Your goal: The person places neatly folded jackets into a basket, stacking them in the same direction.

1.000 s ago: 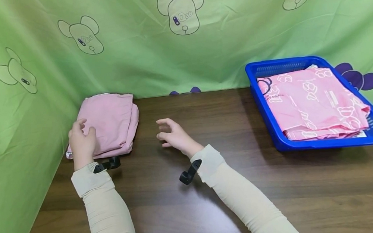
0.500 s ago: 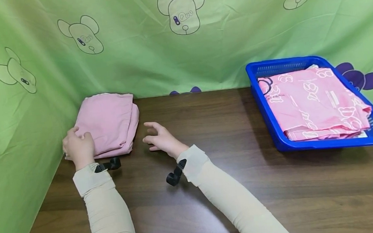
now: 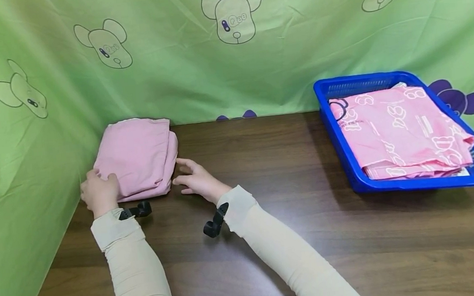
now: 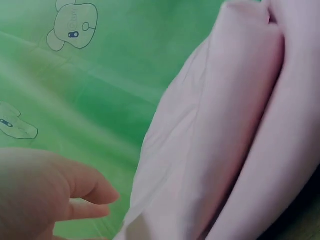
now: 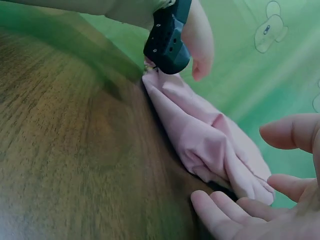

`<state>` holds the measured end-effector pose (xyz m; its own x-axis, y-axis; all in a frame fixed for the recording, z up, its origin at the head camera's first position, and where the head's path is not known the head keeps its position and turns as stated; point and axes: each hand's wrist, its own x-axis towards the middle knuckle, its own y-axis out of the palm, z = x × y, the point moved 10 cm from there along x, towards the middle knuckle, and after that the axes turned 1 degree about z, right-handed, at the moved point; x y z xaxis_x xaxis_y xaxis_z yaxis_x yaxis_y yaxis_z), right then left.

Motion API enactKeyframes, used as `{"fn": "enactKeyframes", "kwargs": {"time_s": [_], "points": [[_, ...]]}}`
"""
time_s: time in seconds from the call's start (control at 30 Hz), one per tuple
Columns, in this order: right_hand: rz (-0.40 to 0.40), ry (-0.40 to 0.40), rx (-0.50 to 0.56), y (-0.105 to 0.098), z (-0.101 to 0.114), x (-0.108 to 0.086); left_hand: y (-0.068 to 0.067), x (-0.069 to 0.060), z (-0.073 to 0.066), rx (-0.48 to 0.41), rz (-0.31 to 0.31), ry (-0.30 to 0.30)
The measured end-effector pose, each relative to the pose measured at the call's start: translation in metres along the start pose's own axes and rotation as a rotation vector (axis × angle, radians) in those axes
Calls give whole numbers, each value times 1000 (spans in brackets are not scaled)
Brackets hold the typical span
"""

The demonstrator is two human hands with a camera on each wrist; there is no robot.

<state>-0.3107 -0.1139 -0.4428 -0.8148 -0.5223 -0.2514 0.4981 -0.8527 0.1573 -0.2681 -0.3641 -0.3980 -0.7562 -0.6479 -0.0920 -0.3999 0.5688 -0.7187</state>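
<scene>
**Bare right hand (image 3: pixel 197 178) shifts left to a plain pink, folded cloth bundle (image 3: pixel 134 150)**

Since the earlier frame, that hand has crossed the dark brown, wood-grained worktop (image 3: pixel 264 164) to the bundle's right edge, and the left hand (image 3: pixel 101 192) has settled lower, at its near left corner. The bundle lies at the worktop's back left, before a green, bear-printed fabric backdrop (image 3: pixel 170 73). The right grip is spread, thumb apart from fingers, holding nothing; the left is loosely bent, with no cloth visibly between its fingers. Whether either touches the bundle, I cannot tell. Opposite placement probably lets both hands bear on it evenly. Well apart, a blue, slotted plastic basket (image 3: pixel 416 183) contains white-printed pink cloth (image 3: pixel 398 127), its walls likely keeping the folds together.
</scene>
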Motion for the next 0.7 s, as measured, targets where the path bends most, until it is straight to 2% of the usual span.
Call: {"fn": "enactKeyframes", "kwargs": {"time_s": [0.1, 0.27, 0.5, 0.53, 0.7], "points": [[5, -7, -18, 1, 0, 1, 4, -2, 4, 29, 59, -53], [-1, -23, -27, -2, -1, 2, 9, -6, 6, 61, 127, -76], [-34, -42, -53, -12, 2, 2, 8, -6, 7, 65, 150, -78], [-35, -45, -63, -13, 3, 2, 8, -6, 6, 62, 148, -69], [-44, -57, -117, -21, 6, 3, 7, -3, -3, 60, 118, 62]]}}
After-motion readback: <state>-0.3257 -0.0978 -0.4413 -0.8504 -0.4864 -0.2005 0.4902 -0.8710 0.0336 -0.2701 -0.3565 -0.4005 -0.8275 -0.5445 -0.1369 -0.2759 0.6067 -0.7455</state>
